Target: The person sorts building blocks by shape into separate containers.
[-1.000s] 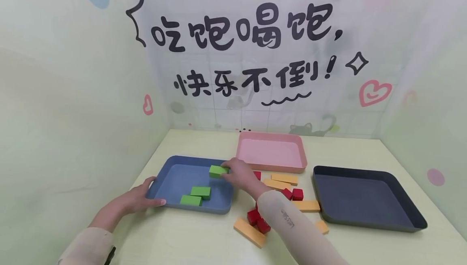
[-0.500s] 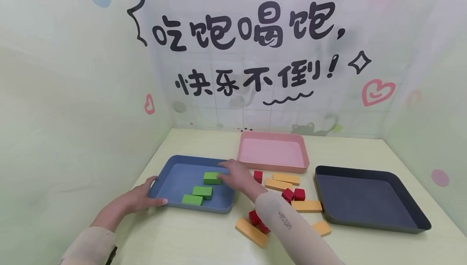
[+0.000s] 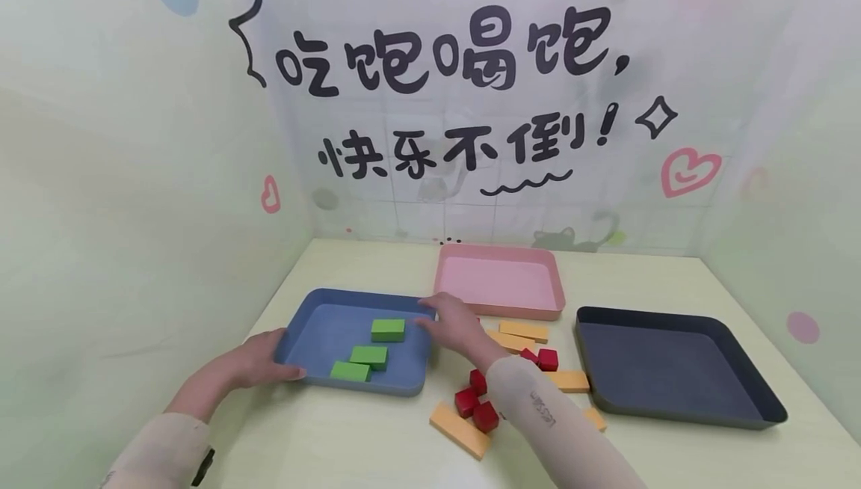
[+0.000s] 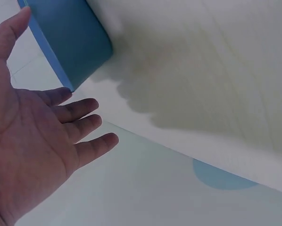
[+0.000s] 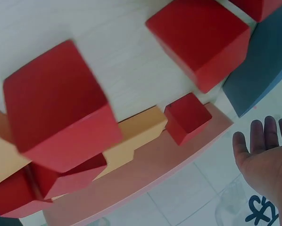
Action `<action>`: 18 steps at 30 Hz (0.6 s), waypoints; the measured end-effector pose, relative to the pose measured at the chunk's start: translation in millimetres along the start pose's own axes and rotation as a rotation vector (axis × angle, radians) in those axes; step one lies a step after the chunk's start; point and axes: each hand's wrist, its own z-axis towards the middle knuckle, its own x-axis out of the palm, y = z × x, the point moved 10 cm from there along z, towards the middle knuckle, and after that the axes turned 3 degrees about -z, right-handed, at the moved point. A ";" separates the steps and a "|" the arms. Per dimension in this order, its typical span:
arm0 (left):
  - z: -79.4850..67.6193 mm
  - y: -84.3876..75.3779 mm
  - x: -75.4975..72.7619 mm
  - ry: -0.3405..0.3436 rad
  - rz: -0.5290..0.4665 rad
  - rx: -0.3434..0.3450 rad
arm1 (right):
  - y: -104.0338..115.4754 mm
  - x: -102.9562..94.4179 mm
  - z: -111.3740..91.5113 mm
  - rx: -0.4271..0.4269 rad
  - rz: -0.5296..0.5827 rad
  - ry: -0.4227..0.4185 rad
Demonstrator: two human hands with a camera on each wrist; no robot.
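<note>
Head view: left hand (image 3: 258,360) and right hand (image 3: 457,326) flank the blue tray (image 3: 332,330).

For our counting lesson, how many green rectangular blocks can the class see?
3 green rectangular blocks, all inside the blue rectangular tray: one nearest the right hand, one in the middle, and one nearest the tray's front wall. The right arm may hide others.

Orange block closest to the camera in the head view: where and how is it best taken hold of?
Probably the orange block is best gripped by its left end, pinched across the two long sides, coming from above. It lies flat and slanted; two red cubes crowd its far long side towards the middle and right end, leaving the left end freer on both sides.
</note>
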 end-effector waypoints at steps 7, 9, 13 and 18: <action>3.8 -18.9 -12.0 -0.059 0.041 0.067 | -15.5 -12.2 -3.9 0.014 0.015 -0.023; 7.9 -25.3 -13.6 -0.078 0.034 0.084 | -19.9 -15.5 -5.7 0.028 0.033 -0.027; 20.9 -39.7 -11.3 -0.116 0.034 0.116 | -27.8 -21.1 -10.0 0.062 0.038 -0.024; 38.8 -70.1 -8.5 -0.173 0.025 0.167 | -40.9 -29.1 -16.4 0.134 0.063 -0.027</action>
